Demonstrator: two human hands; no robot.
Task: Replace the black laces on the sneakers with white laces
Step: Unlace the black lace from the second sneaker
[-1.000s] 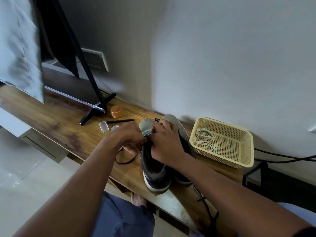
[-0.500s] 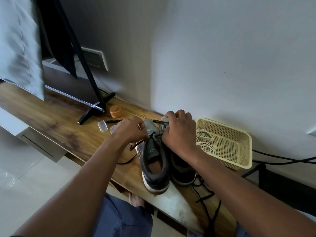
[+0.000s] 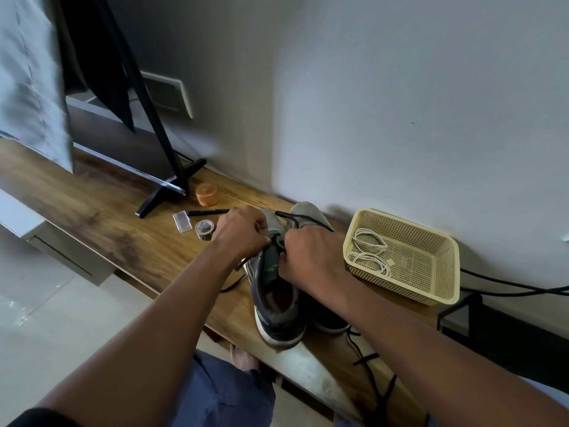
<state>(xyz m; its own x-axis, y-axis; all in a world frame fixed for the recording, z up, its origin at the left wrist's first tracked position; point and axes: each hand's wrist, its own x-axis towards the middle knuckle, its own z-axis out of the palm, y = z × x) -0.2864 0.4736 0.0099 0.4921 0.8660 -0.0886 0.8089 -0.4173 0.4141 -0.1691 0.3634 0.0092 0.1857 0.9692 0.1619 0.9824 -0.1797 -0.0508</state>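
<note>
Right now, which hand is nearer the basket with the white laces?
Right. The right hand grips the lace on the sneaker just left of the basket; the left hand is on the sneaker's far side.

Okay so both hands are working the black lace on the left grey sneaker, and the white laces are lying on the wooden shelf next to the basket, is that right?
Not quite. The head view shows the coiled white laces lying inside the cream perforated plastic basket, not on the wooden shelf. The rest holds: the left hand and the right hand both work the black lace on the left grey sneaker.
</note>
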